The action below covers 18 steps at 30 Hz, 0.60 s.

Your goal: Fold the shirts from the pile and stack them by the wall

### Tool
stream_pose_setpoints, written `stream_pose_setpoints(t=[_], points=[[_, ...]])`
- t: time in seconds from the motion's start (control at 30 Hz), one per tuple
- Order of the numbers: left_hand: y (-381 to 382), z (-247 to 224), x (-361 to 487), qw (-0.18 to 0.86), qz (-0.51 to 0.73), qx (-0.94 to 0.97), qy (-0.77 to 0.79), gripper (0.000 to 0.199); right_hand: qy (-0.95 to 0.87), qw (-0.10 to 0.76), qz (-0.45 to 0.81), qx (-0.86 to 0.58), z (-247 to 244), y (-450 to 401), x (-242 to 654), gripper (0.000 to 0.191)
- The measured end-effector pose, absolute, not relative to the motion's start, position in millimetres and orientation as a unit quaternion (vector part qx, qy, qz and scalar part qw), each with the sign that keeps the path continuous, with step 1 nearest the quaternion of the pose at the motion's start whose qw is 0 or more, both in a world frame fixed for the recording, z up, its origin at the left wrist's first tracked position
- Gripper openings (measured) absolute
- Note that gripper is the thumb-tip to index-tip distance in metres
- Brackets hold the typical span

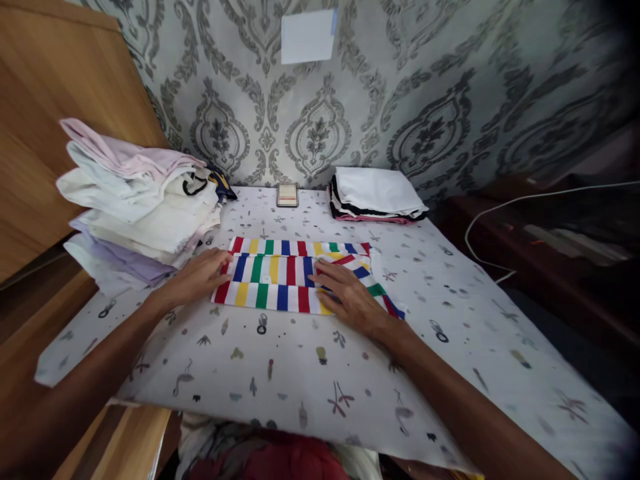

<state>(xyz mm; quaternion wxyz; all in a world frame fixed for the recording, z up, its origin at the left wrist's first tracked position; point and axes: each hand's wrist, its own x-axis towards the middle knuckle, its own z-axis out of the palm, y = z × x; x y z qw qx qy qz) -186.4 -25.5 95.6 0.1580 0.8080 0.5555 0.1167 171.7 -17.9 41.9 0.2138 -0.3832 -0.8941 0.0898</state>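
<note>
A striped cloth (283, 297) in red, yellow, green, blue and white lies folded in lengthwise layers on the patterned table cover (280, 373). At the cloth's left end, my left hand (203, 275) touches the edge with its fingertips, its fingers close together. My right hand (350, 293) lies flat over the right part with fingers spread, pressing on the layers. Slanted folds show beyond that hand at the right end.
A tall heap of pale clothes (145, 200) stands at the left beside a wooden panel (65, 87). Near the wall are a small framed card (287, 195) and a folded stack (377, 193). A white cable (480, 217) hangs at the right.
</note>
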Motion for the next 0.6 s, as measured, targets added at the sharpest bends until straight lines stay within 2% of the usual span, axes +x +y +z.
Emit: stream_pose_setpoints(t=[0.1, 0.2, 0.3, 0.4, 0.6], points=[[-20, 87, -171, 0.129, 0.155, 0.823, 0.531, 0.054, -0.900, 0.193, 0.095, -0.379, 53, -25, 143, 0.042], [4, 73, -157, 0.100, 0.138, 0.853, 0.494, 0.058, -0.919, 0.167, 0.113, -0.339, 63, -37, 98, 0.047], [41, 65, -155, 0.072, 0.128, 0.857, 0.495, 0.052, -0.945, 0.147, 0.084, -0.278, 67, -49, 48, 0.038], [78, 65, -164, 0.072, 0.134, 0.787, 0.598, 0.041, -0.955, 0.141, 0.045, -0.259, 65, -59, 7, 0.021], [111, 70, -182, 0.125, 0.113, 0.725, 0.667, 0.015, -0.939, 0.113, 0.051, -0.320, 73, -59, -30, 0.026]])
